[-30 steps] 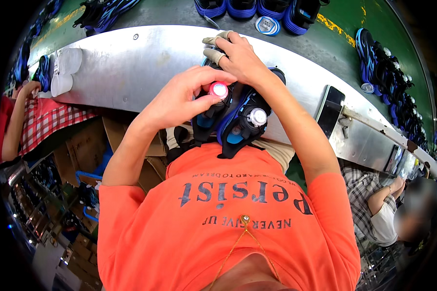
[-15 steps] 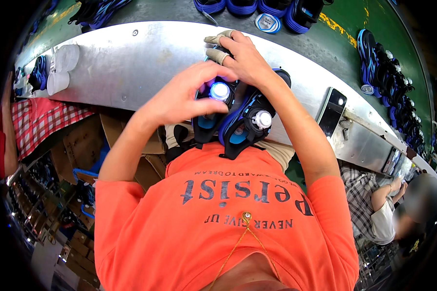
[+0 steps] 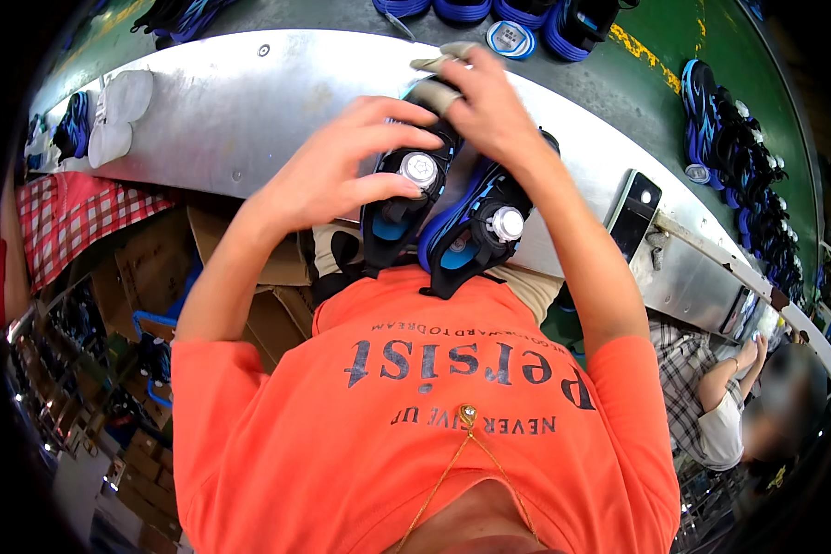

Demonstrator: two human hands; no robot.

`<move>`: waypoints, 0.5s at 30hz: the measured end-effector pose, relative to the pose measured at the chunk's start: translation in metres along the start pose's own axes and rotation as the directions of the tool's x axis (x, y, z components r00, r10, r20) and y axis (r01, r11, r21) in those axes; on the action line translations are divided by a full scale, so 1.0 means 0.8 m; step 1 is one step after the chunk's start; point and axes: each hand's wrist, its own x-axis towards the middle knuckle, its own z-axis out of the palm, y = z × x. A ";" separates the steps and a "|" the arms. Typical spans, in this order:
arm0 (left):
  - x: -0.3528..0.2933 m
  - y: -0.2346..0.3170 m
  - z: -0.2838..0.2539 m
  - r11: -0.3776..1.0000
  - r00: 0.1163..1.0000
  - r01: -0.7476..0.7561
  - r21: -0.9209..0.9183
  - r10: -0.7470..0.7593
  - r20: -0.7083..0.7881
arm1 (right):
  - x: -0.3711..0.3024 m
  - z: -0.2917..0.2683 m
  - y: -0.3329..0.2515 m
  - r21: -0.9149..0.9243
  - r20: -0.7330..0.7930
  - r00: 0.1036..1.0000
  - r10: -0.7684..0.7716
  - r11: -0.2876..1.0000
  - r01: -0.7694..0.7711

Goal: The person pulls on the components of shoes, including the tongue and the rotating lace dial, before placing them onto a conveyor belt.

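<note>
Two black and blue sneakers stand side by side on the metal bench, toes pointing away from me. On the left sneaker [image 3: 384, 214] is a round silvery disc [image 3: 418, 170]; the right sneaker [image 3: 448, 263] bears a similar round piece [image 3: 505, 223]. My left hand [image 3: 328, 166] is open around the left disc, its thumb beside the rim and its fingers spread above. Over the left sneaker's toe lies my right hand [image 3: 485, 106], its fingers apart and slightly blurred. Pale finger covers [image 3: 434, 95] sit on some of its fingers.
A phone [image 3: 633, 214] lies on the metal bench [image 3: 212, 120] to the right. White shoe-shaped pieces [image 3: 120, 115] and another sneaker [image 3: 72, 127] are at the left end. Many sneakers [image 3: 702, 115] line the green floor beyond. A co-worker [image 3: 711, 397] sits at right.
The blue glow at the left disc is gone. My left fingers have spread away from it. My right hand has shifted slightly right and away from me at the toe.
</note>
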 end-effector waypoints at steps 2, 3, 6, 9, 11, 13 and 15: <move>-0.042 0.009 -0.004 0.871 0.901 0.394 -0.293 -0.429 -0.062 | 0.001 -0.050 -0.032 0.107 0.101 0.977 0.188 0.974 -0.198; -0.053 0.018 -0.008 0.667 0.762 0.627 -0.403 -0.631 0.142 | -0.001 -0.065 -0.039 0.112 0.241 0.931 0.273 0.946 -0.306; -0.080 0.053 0.026 0.183 0.606 0.633 -0.752 -0.722 0.334 | -0.013 -0.077 -0.083 0.347 0.496 0.850 0.178 0.857 -0.382; -0.062 0.053 0.050 0.099 0.609 0.507 -0.856 -0.744 0.275 | -0.023 -0.067 -0.103 0.207 0.522 0.849 0.076 0.955 -0.213; -0.058 0.048 0.054 0.094 0.587 0.508 -0.856 -0.765 0.264 | -0.028 -0.058 -0.097 0.192 0.497 0.866 0.058 0.966 -0.175; -0.059 0.046 0.055 0.115 0.587 0.521 -0.846 -0.767 0.258 | -0.026 -0.060 -0.095 0.212 0.509 0.858 0.059 0.958 -0.192; -0.058 0.047 0.056 0.091 0.572 0.519 -0.850 -0.776 0.266 | -0.024 -0.063 -0.096 0.225 0.541 0.838 0.076 0.947 -0.231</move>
